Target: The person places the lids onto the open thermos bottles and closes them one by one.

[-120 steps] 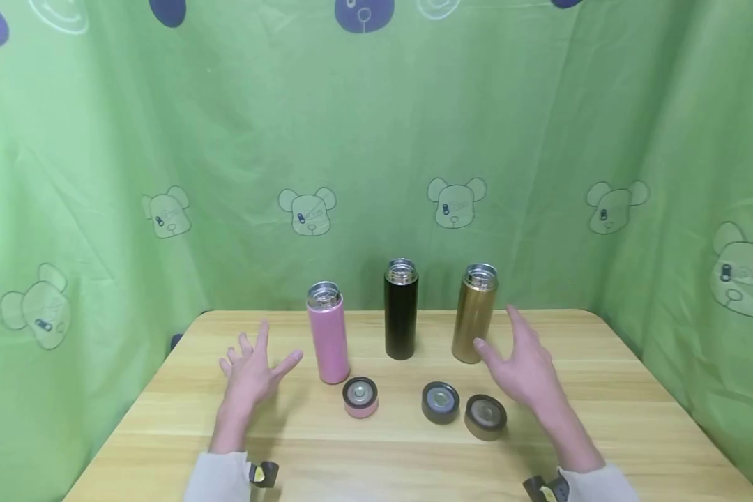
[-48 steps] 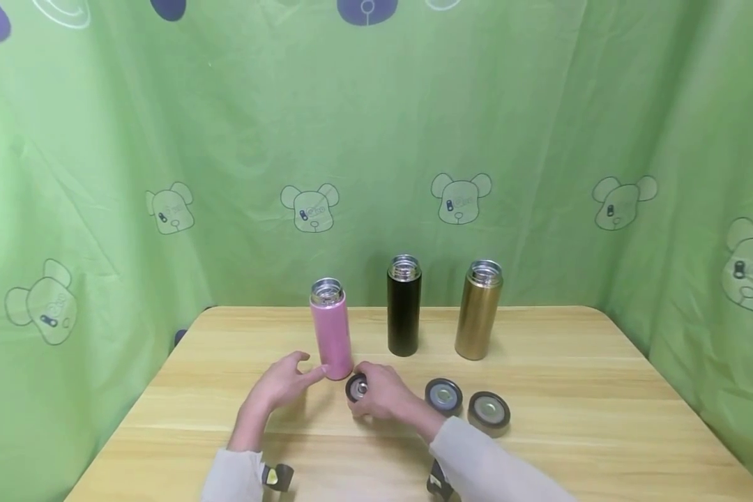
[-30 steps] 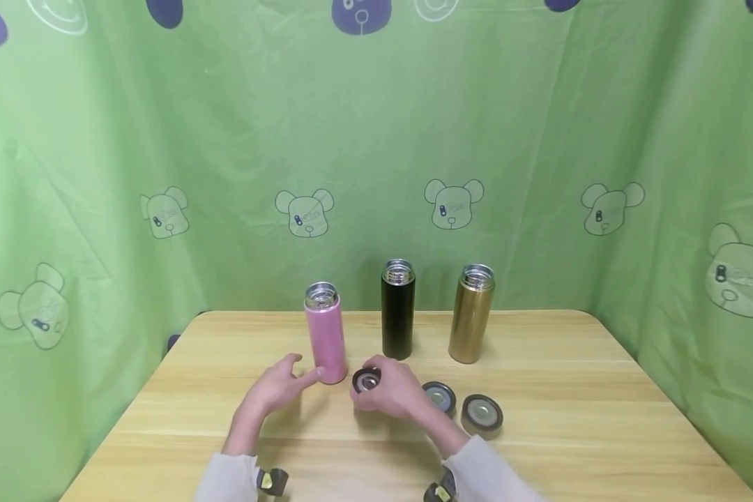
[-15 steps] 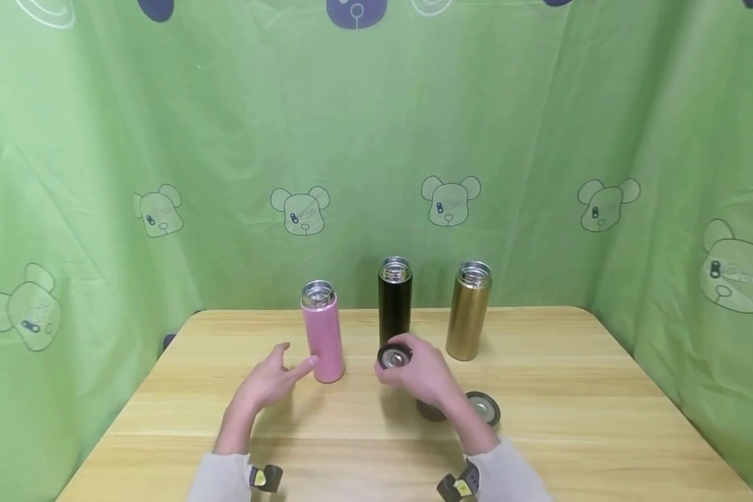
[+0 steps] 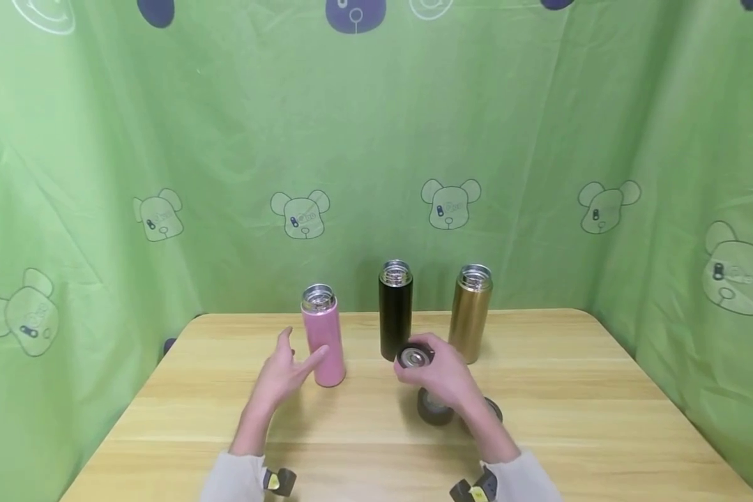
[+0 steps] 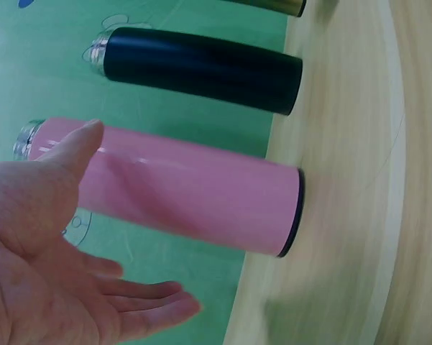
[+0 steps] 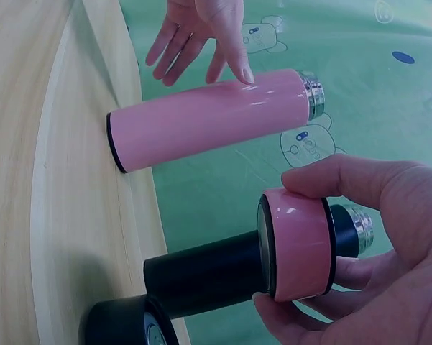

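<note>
head view: the right hand (image 5: 442, 369) has the pink lid (image 5: 414, 356) clamped between thumb and fingers at its left end, raised over the wood-grain table (image 5: 351, 453), recessed face up. the left hand (image 5: 281, 373) is just beside the upright, uncapped pink flask (image 5: 324, 335), on its left, with thumb and fingers apart. the lid is right of that flask, well apart from its mouth, and on the near side of the black flask (image 5: 395, 317). the gold flask (image 5: 470, 317) stands farther right. a dark lid (image 5: 434, 411) lies on the near side, and a second lid (image 5: 494, 410) is mostly hidden by the right forearm (image 5: 486, 425). i judge the step in hand to be holding the lid up while the left hand is placed to steady the flask; the next move seems to call for closing the left fingers round it and turning the lid over.

left wrist view: the left thumb crosses in front of the pink flask's upper body, the other fingers stretch out past it, and nothing is gripped; i cannot tell whether the thumb touches.

right wrist view: the thumb and fingertips press opposite sides of the pink lid, with the black flask behind it.
</note>
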`<control>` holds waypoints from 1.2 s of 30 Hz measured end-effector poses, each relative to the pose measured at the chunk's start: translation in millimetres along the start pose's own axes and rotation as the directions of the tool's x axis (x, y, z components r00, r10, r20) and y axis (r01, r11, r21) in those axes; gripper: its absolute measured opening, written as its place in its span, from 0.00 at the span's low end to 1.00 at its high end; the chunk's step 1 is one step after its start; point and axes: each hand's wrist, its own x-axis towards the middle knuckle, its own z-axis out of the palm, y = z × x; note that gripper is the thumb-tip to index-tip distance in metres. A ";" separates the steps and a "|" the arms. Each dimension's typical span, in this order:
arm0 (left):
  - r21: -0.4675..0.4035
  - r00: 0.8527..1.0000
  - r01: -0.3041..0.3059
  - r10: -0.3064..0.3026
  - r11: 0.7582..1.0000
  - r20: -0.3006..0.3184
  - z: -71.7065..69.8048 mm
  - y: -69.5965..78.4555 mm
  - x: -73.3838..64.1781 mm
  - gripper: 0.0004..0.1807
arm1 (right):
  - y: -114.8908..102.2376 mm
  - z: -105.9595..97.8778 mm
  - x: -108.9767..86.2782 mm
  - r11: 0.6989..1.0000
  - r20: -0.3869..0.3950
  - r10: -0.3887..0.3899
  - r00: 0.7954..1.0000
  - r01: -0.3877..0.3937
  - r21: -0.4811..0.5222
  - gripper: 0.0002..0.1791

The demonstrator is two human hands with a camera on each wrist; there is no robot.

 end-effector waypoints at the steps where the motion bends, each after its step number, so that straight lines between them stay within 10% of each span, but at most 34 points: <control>1: -0.008 1.000 0.001 -0.001 1.000 -0.011 1.5 0.5 0.9 0.65 | 0.5 -0.2 0.1 1.000 -0.001 0.002 1.000 -0.002 0.000 0.36; 36: -0.199 0.987 -0.079 0.048 0.977 -0.156 29.7 19.7 28.5 0.51 | 10.9 -15.9 0.9 0.999 -0.014 0.034 0.999 -0.035 -0.014 0.40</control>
